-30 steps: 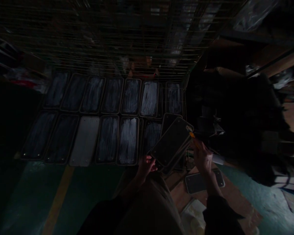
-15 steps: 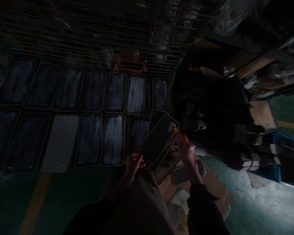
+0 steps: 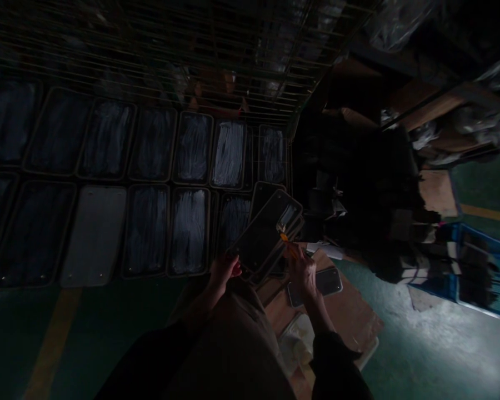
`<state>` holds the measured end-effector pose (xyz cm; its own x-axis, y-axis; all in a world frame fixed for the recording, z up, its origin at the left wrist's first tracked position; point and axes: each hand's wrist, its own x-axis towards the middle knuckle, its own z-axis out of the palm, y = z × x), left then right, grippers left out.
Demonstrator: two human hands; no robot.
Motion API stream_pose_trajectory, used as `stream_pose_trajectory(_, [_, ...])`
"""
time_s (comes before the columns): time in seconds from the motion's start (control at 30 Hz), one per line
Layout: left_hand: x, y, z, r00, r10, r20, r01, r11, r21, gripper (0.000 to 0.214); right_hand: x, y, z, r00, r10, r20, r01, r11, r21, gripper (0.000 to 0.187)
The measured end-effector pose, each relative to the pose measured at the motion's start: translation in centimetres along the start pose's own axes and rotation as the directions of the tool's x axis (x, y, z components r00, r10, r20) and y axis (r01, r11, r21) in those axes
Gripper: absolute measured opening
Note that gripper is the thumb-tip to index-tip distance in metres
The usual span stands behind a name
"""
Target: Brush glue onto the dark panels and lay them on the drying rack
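Note:
A dark rectangular panel [image 3: 260, 230] with rounded corners lies tilted in front of me, over other dark panels. My left hand [image 3: 223, 272] is closed at its lower left corner, fingers curled at the edge. In my right hand [image 3: 303, 272] is a brush [image 3: 284, 236] with an orange-yellow handle, its bristles touching the panel's upper right part. A pale wet-looking streak [image 3: 289, 213] shows there. To the left, two rows of similar panels bear whitish brush strokes, such as the coated panel [image 3: 189, 230]. One plain grey panel [image 3: 94, 233] lies among them.
A wire mesh rack [image 3: 233, 91] rises behind the rows. At lower right, another dark panel [image 3: 330, 281] rests on a brown board [image 3: 354, 303], near a pale container [image 3: 294, 336]. Dark stacked pieces and a blue crate [image 3: 487, 266] stand to the right on the green floor.
My right hand has drawn the brush down and left across the panel, and the pale streak is longer. My left hand stays at the corner. The view has shifted slightly.

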<state>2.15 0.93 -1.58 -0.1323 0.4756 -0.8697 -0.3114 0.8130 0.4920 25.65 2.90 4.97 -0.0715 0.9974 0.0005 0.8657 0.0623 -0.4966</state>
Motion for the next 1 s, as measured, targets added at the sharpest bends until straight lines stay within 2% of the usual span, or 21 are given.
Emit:
stream_pose_trajectory(0.13, [0.3, -0.2, -0.3, 0.997, 0.075, 0.025, -0.077, 0.994, 0.073, 0.034, 3.1, 1.4, -1.0, 0.992, 0.047, -0.118, -0.045, 0.999, 0.02, 0.032])
stream_pose_trajectory(0.23, [0.5, -0.4, -0.4, 0.994, 0.102, 0.045, -0.105, 0.99, 0.094, 0.036, 5.8, 2.8, -1.0, 0.993, 0.031, -0.116, -0.031, 1.0, 0.001, 0.033])
stream_pose_trajectory(0.3, [0.7, -0.6, -0.5, 0.992, 0.112, 0.064, -0.118, 0.987, 0.108, 0.037, 6.2, 3.0, -0.5, 0.997, 0.006, -0.076, -0.008, 0.999, -0.031, 0.032])
stream_pose_trajectory(0.4, [0.8, -0.8, -0.5, 0.985, 0.141, 0.095, -0.152, 0.982, 0.117, 0.036, 4.0, 1.7, 0.5, 1.0, -0.029, -0.009, 0.029, 0.997, -0.073, 0.031])
stream_pose_trajectory(0.53, [0.8, -0.9, -0.7, 0.982, 0.136, 0.128, -0.152, 0.98, 0.129, 0.035, -1.9, -1.4, 1.9, 0.988, -0.113, 0.107, 0.116, 0.993, -0.018, 0.032])
stream_pose_trajectory(0.63, [0.7, -0.7, -0.7, 0.984, 0.115, 0.139, -0.135, 0.98, 0.143, 0.034, -5.7, -3.8, 2.6, 0.98, -0.107, 0.167, 0.1, 0.994, 0.051, 0.034])
stream_pose_trajectory(0.7, [0.6, -0.4, -0.7, 0.983, 0.106, 0.152, -0.13, 0.98, 0.154, 0.03, -7.1, -5.2, 2.7, 0.97, -0.104, 0.22, 0.087, 0.993, 0.085, 0.037])
stream_pose_trajectory(0.83, [0.6, -0.2, -0.8, 0.983, 0.064, 0.174, -0.095, 0.981, 0.172, 0.022, -7.3, -7.0, 2.4, 0.946, -0.119, 0.302, 0.074, 0.985, 0.154, 0.036])
stream_pose_trajectory(0.9, [0.7, -0.3, -0.8, 0.982, 0.056, 0.178, -0.087, 0.982, 0.169, 0.022, -6.3, -7.1, 2.4, 0.94, -0.111, 0.321, 0.037, 0.973, 0.227, 0.033])
stream_pose_trajectory(1.0, [1.1, -0.7, -0.9, 0.976, 0.098, 0.195, -0.136, 0.972, 0.191, 0.021, -3.5, -6.0, 2.9, 0.945, -0.045, 0.325, -0.095, 0.91, 0.404, 0.033])
